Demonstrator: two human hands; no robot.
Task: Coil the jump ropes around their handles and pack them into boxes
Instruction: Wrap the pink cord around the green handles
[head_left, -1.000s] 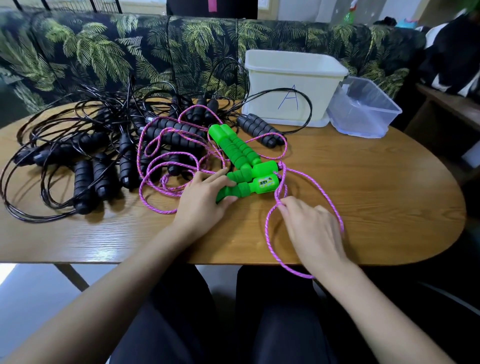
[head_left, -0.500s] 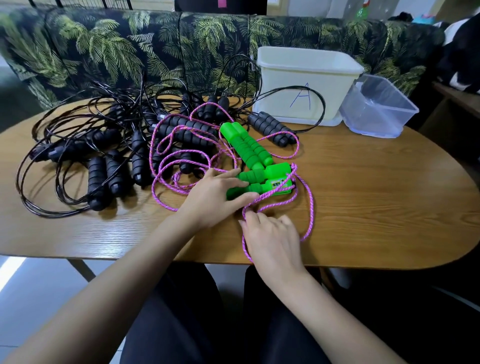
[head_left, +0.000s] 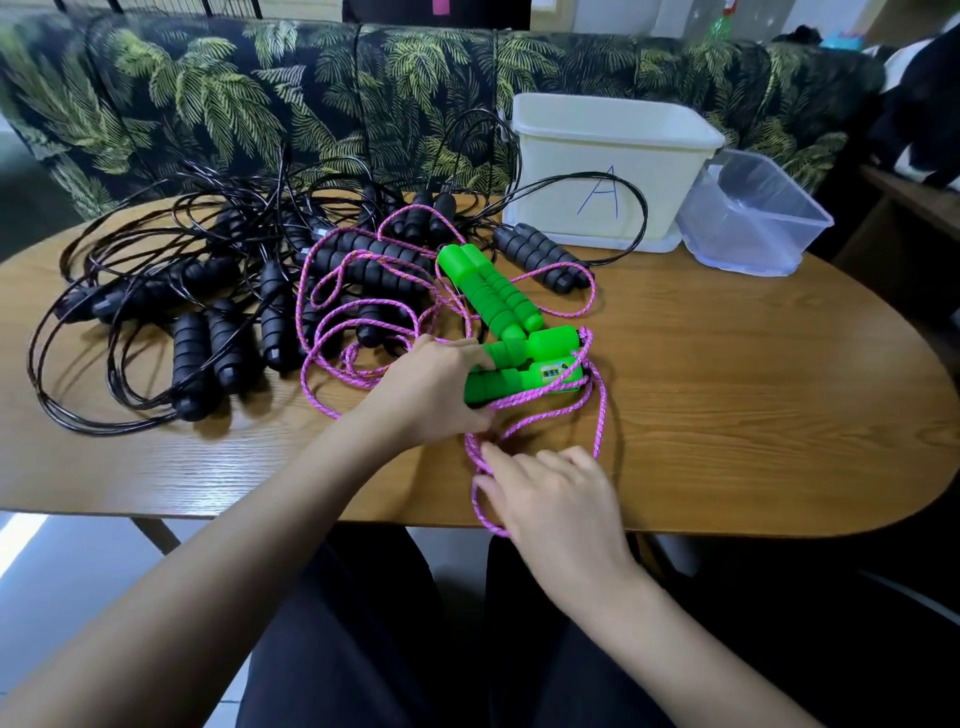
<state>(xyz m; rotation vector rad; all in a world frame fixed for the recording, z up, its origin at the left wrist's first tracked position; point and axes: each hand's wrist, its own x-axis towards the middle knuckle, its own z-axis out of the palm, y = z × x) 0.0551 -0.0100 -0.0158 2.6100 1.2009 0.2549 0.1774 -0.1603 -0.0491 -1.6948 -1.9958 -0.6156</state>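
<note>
Slack loop of pink rope (head_left: 601, 421) drawn in from right toward green handles (head_left: 524, 371), gripped mid-table (head_left: 727, 415) by left hand (head_left: 434, 387). Rope dragged under uncurled right hand (head_left: 558, 493) near front edge. First wrap judged begun.

Mid-surface, two pairs of ribbed green handles (head_left: 524, 364) lying flat in an L, with loose pink rope (head_left: 332, 332) looped around and left of them. Further left, an uncoiled tangle of black ropes (head_left: 197, 338) with foam handles. Back right, upright open white box (head_left: 613, 171) marked A, tilted clear box (head_left: 753, 223) just beside.
</note>
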